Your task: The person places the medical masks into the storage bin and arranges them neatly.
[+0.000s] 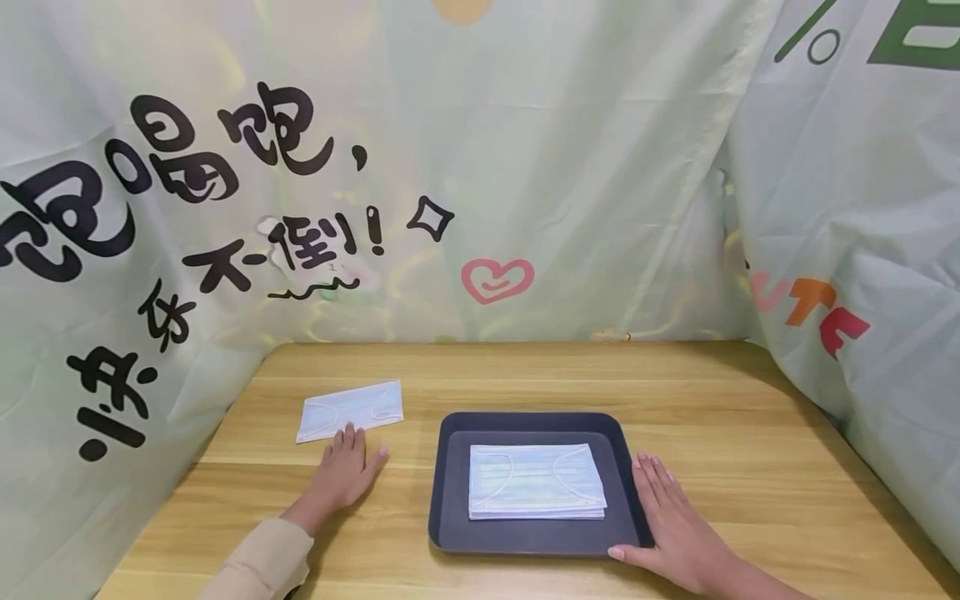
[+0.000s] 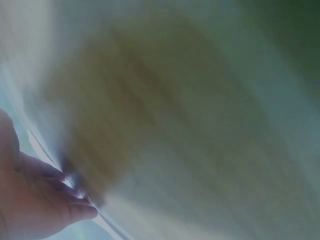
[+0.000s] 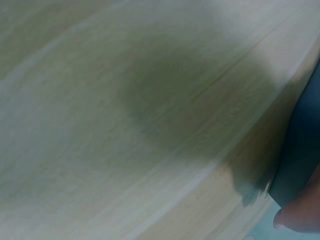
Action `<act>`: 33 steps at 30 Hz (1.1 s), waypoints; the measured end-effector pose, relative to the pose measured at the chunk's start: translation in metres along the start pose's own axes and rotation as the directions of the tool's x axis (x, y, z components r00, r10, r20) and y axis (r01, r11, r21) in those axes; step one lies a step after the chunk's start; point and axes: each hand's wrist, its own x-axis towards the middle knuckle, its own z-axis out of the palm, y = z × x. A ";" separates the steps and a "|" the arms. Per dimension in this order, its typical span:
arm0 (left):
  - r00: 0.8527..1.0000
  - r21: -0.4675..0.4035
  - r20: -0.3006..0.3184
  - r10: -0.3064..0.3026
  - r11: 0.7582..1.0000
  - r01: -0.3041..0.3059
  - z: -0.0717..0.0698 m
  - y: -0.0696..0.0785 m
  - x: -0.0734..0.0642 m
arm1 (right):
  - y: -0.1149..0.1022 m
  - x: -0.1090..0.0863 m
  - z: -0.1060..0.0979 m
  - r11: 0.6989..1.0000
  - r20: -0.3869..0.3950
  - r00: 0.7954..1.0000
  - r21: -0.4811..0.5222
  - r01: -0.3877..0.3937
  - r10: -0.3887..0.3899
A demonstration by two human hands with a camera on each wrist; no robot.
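A single pale-blue face mask point(image 1: 351, 407) lies at a slant on the left of the table. My left hand point(image 1: 343, 473) reaches to its near edge, palm down, with straight fingers touching or just over that edge. A dark rectangular tray point(image 1: 540, 543) holds a stack of similar face masks point(image 1: 536, 478), white ear loops showing on the top one. Along the tray's right side rests my right hand point(image 1: 681, 527), its fingers straight and its thumb at the near right corner. In the right wrist view only part of this hand shows, by the tray's dark wall point(image 3: 299, 155).
The wooden table point(image 1: 757, 442) carries the tray and the loose mask. Behind it and at both sides hangs a pale printed cloth point(image 1: 600, 208) with black characters and a pink heart. A strip of tabletop separates the loose mask from the tray.
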 end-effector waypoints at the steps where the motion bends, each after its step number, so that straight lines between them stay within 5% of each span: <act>1: 1.000 0.003 0.003 -0.001 1.000 0.001 0.000 0.001 -0.001 | 0.000 0.000 0.000 1.000 0.005 1.000 0.002 -0.003 0.003; 14: 1.000 0.009 0.003 0.026 1.000 -0.026 0.002 0.007 -0.014 | 0.001 -0.001 -0.001 1.000 0.004 1.000 0.004 -0.007 0.007; 18: 0.994 -0.023 -0.091 0.060 0.998 -0.063 -0.006 0.004 -0.012 | 0.000 -0.001 -0.001 1.000 0.004 1.000 0.010 -0.010 0.010; 21: 0.975 -0.048 -0.216 0.061 0.996 -0.074 -0.015 -0.005 -0.007 | 0.000 -0.001 -0.001 1.000 0.000 1.000 0.007 -0.006 0.006; 25: 0.946 -0.102 -0.321 -0.035 0.995 0.002 -0.026 -0.021 0.002 | 0.001 -0.001 0.000 1.000 0.002 1.000 0.005 -0.006 0.006; 29: 0.930 -0.169 -0.316 -0.187 0.976 0.139 -0.035 -0.038 0.009 | 0.001 -0.001 -0.001 1.000 0.007 1.000 0.011 -0.013 0.013; 33: 0.915 -0.216 -0.307 -0.262 0.955 0.201 -0.042 -0.051 0.011 | 0.001 -0.002 0.000 1.000 -0.007 1.000 0.005 0.001 -0.001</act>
